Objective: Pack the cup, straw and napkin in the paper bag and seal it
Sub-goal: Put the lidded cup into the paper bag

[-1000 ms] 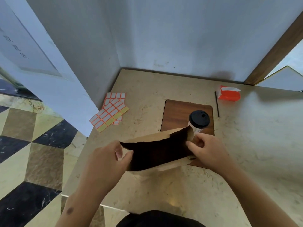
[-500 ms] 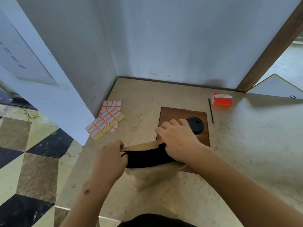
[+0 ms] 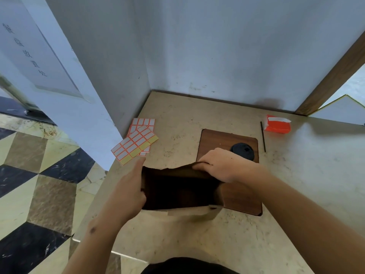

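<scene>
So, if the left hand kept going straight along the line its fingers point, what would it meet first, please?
The left hand holds the paper bag's left edge, index finger pointing away and slightly right. Straight on, it would probably meet the label sticker sheets first; the fingertip looks nearly at their near edge, though its height above the countertop is unclear.

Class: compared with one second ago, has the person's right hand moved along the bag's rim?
Yes. The right hand has shifted from the rim's right end to its far edge, nearer the wooden board's left side.
</scene>
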